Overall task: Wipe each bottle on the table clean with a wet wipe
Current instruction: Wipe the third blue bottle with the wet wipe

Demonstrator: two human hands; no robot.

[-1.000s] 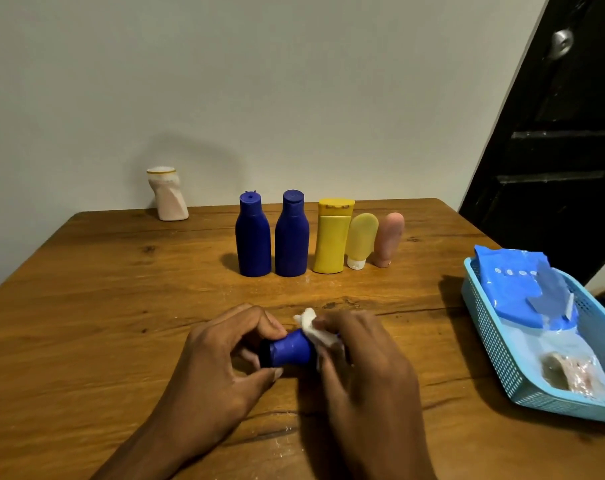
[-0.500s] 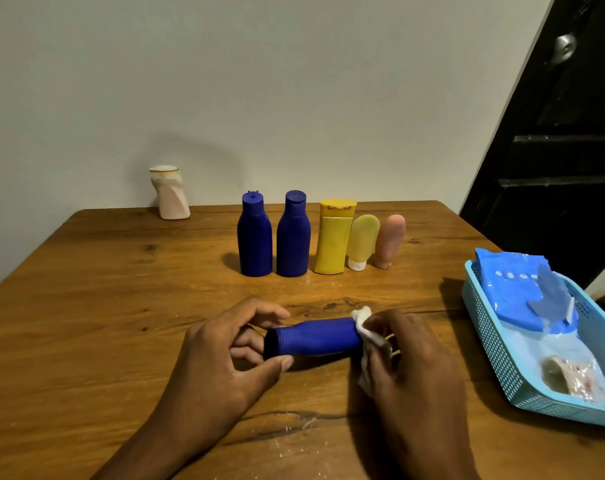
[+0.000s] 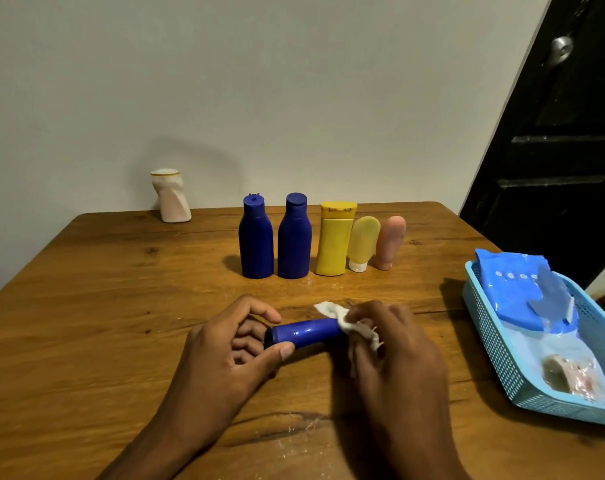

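A small blue bottle (image 3: 304,333) lies sideways just above the wooden table (image 3: 103,306). My left hand (image 3: 231,355) grips its left end between thumb and fingers. My right hand (image 3: 394,351) presses a crumpled white wet wipe (image 3: 342,318) around the bottle's right end, which is hidden. Behind stand two blue bottles (image 3: 256,237) (image 3: 294,237), a yellow bottle (image 3: 334,239), a pale yellow tube (image 3: 363,242) and a pink tube (image 3: 389,242) in a row. A white bottle (image 3: 171,195) stands apart at the back left.
A light blue plastic basket (image 3: 495,344) sits at the table's right edge, holding a blue wet wipe pack (image 3: 516,289) and a used crumpled wipe in a wrapper (image 3: 568,375). A dark door (image 3: 564,133) stands behind it. A wall borders the table's far edge.
My right hand slid the wipe rightward along the blue bottle, then back a little to the left. My left hand has kept its grip on the bottle's left end.
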